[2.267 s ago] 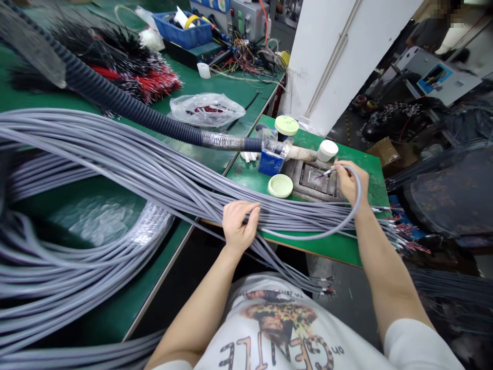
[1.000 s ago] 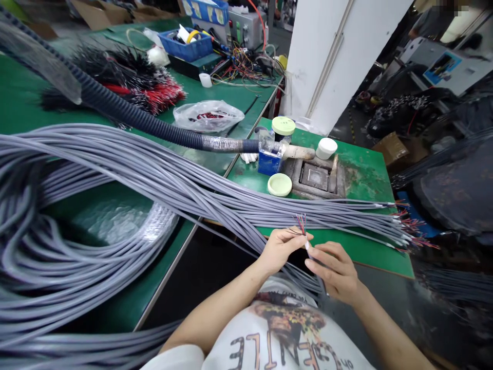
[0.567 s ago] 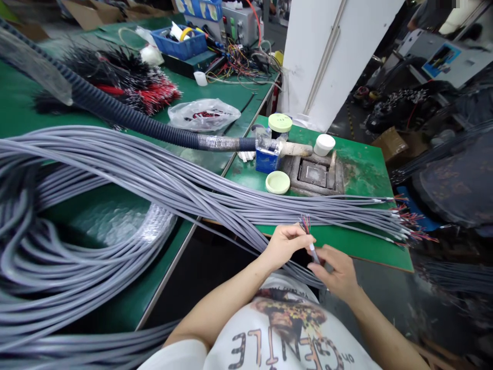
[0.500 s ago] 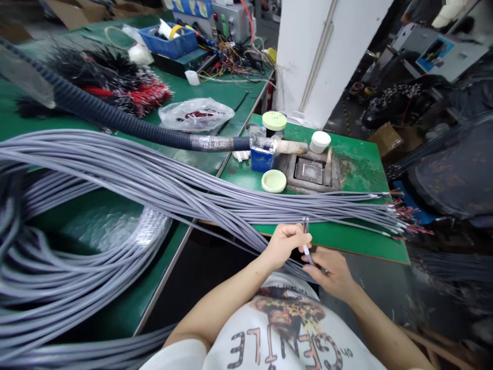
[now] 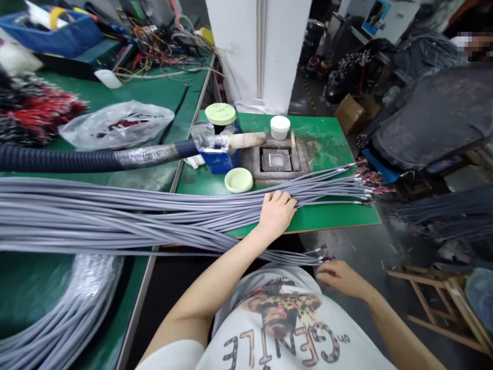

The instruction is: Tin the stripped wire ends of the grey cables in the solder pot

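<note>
A thick bundle of grey cables (image 5: 154,210) runs across the green bench (image 5: 331,216). Its stripped ends with coloured wires (image 5: 365,182) fan out at the right edge. My left hand (image 5: 276,210) lies on top of this bundle, fingers stretched flat over the cables, holding nothing. A second group of cable ends (image 5: 321,254) hangs below the bench edge, over my lap. My right hand (image 5: 339,275) is low beside those ends, its fingertips close to them. It is blurred by motion, so I cannot make out its fingers.
A metal solder pot (image 5: 276,160) sits behind the bundle, with a dark corrugated hose (image 5: 77,158) ending at a blue box (image 5: 217,156). Around it are a pale green lid (image 5: 239,180), a green-lidded jar (image 5: 220,115) and a white jar (image 5: 280,127). A wooden frame (image 5: 442,303) stands on the floor to the right.
Both hands let go of the single cable end they held in front of me. My left hand moved up onto the bundle; my right hand dropped toward the hanging ends. The view swung right.
</note>
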The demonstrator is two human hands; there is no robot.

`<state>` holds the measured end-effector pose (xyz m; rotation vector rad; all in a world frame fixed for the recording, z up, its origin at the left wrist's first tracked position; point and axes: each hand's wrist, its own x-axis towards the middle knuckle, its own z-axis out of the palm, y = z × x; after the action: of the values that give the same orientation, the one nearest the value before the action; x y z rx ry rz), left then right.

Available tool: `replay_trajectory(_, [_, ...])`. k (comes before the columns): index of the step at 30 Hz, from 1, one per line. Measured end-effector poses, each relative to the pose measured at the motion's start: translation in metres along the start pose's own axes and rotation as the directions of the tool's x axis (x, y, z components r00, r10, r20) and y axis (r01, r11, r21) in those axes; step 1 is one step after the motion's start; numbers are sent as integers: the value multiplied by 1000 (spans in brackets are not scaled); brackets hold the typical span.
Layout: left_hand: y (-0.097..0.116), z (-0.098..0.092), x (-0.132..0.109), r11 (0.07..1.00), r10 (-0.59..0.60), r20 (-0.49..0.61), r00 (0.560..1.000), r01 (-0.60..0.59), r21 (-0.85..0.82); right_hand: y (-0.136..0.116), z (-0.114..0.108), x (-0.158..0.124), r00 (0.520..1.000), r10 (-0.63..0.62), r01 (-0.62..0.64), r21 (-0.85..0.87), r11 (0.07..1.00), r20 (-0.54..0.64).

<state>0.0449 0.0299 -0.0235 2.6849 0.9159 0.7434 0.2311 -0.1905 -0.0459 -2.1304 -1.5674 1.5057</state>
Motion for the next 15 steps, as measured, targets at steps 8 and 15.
replay_trajectory(8, [24,-35,-16,977,69,78,995,-52,-207,-66,-46,37,779,-5,547,677,492,-627])
replay_trajectory(15, [29,-40,-64,835,95,314,945,96,-542,-120,-68,22,533,-298,580,85,810,-792])
